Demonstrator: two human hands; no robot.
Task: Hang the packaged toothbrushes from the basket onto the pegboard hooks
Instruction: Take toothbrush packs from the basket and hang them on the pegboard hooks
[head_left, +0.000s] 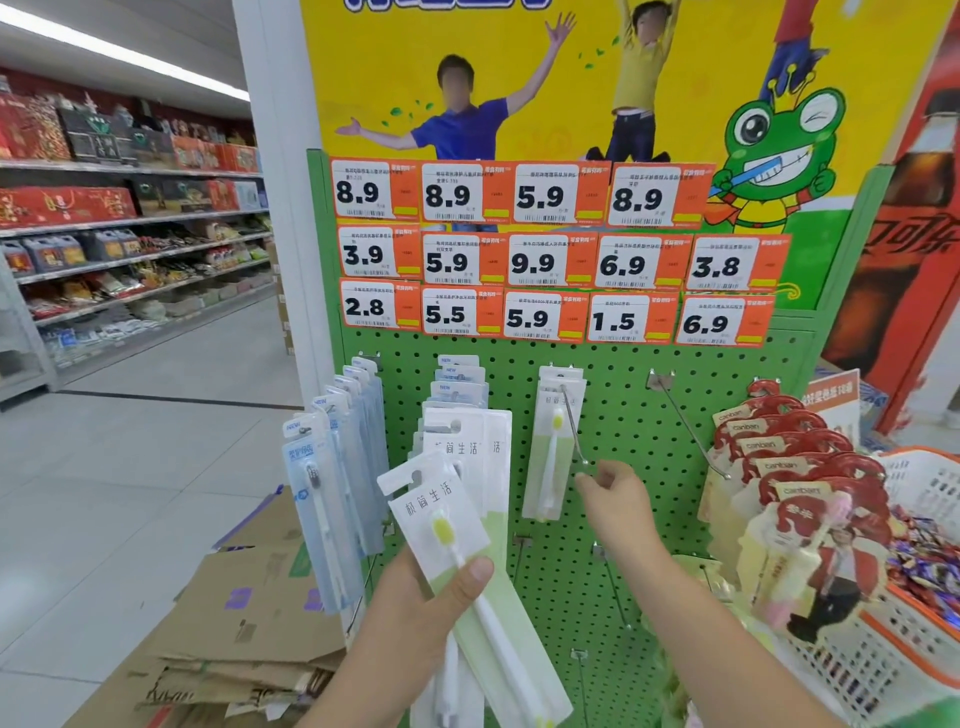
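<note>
The left hand (436, 597) pinches a yellow-bristled toothbrush pack (452, 525) at six o'clock, tilted, hang-hole uppermost; the right hand (615, 499) curls at the tip of the middle hook (574, 426), though whether it pinches the tip I cannot tell; the hole could miss the tip if tilted; open room at three o'clock around the bare hook (691, 426); crowded packs (467, 441) at nine o'clock.

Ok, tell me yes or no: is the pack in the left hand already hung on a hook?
No. The left hand holds the toothbrush pack free in front of the pegboard, while the right hand touches the hook's tip.
</note>
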